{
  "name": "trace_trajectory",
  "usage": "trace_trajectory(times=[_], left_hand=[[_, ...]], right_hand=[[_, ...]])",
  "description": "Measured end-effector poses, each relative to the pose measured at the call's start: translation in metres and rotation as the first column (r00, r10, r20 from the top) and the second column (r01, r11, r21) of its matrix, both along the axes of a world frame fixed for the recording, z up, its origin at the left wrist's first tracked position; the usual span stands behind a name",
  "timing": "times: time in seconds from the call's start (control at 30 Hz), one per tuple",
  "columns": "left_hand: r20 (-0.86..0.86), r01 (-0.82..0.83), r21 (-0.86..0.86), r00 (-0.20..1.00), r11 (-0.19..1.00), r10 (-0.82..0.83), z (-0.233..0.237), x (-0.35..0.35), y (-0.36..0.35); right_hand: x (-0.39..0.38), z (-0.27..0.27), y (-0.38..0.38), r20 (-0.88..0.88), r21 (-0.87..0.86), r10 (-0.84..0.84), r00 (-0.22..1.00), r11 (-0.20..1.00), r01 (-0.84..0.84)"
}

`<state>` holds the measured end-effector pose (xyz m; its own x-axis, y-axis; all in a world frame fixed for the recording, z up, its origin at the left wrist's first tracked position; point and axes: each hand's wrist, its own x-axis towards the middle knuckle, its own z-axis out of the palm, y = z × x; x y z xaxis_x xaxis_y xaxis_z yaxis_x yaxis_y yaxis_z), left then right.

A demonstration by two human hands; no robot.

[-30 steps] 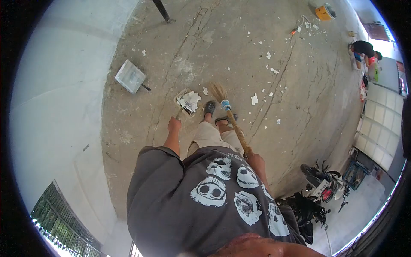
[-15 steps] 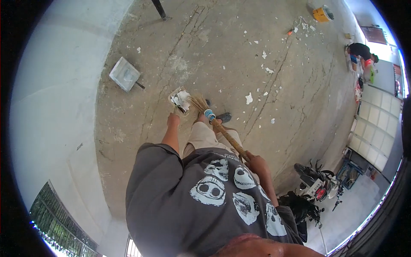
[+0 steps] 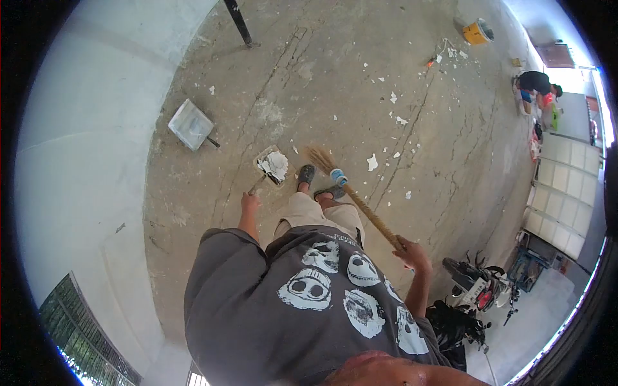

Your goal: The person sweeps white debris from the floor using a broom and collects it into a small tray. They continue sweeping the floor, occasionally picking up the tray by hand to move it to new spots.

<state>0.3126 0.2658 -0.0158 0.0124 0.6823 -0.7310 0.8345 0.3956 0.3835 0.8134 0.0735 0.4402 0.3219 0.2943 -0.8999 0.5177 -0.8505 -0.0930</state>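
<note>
My left hand [image 3: 250, 203] is closed round the handle of a dustpan [image 3: 260, 159], which sits low by my feet. White flakes [image 3: 276, 166] are heaped in the pan. In my right hand [image 3: 412, 255] is the upper end of a stick broom [image 3: 370, 213], its fingers wrapped round the wrapped handle. A blue and white band [image 3: 338, 176] binds the broom above its bristles [image 3: 319, 157], which fan out just right of the dustpan, apart from it, near my shoes.
White scraps [image 3: 372, 162] lie scattered over the cracked concrete floor [image 3: 309, 83]. A pale square container [image 3: 190, 125] stands by the left wall, a yellow bucket [image 3: 478, 32] at the far right. Another person [image 3: 535, 82] bends near the right side. Motorcycles [image 3: 473, 276] stand at lower right.
The broom has swung right, away from the dustpan, and my right hand has moved outward with it. My left hand and the dustpan have shifted slightly towards me.
</note>
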Motion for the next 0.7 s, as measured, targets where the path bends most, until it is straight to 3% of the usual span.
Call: trace_trajectory(times=[0.07, 0.13, 0.17, 0.23, 0.3, 0.37, 0.43, 0.7], left_hand=[[0.069, -0.053, 0.036, 0.996, 0.998, 0.05, 0.04, 0.014, 0.006], [0.088, -0.485, -0.258, 0.849, 0.835, 0.521, 0.119, 0.038, 0.03], [0.095, -0.474, -0.245, 0.857, 0.846, 0.507, 0.115, 0.036, 0.031], [0.377, -0.599, -0.288, 0.646, 0.747, 0.664, 0.086, 0.025, 0.022], [0.415, -0.547, -0.318, 0.655, 0.775, 0.632, 0.026, 0.005, 0.023], [0.439, -0.497, -0.352, 0.661, 0.793, 0.609, 0.03, 0.001, 0.029], [0.286, -0.427, -0.226, 0.83, 0.876, 0.478, 0.08, 0.028, 0.037], [0.213, -0.482, -0.262, 0.816, 0.836, 0.537, 0.083, 0.034, 0.023]], right_hand=[[0.003, -0.012, -0.014, 0.036, 0.047, 0.006, 0.999, 0.999, -0.008], [0.006, -0.022, -0.026, 0.073, 0.102, -0.001, 0.997, 0.995, -0.007], [0.007, -0.026, -0.031, 0.094, 0.103, -0.029, 0.995, 0.995, 0.019], [0.003, -0.03, -0.038, 0.108, 0.111, -0.075, 0.991, 0.992, 0.063], [-0.001, -0.031, -0.042, 0.157, 0.099, -0.123, 0.98, 0.989, 0.108], [-0.001, -0.037, -0.051, 0.165, 0.108, -0.136, 0.977, 0.987, 0.119], [-0.009, -0.043, -0.056, 0.17, 0.11, -0.146, 0.974, 0.986, 0.129], [-0.038, -0.067, -0.048, 0.19, 0.212, -0.148, 0.97, 0.971, 0.107]])
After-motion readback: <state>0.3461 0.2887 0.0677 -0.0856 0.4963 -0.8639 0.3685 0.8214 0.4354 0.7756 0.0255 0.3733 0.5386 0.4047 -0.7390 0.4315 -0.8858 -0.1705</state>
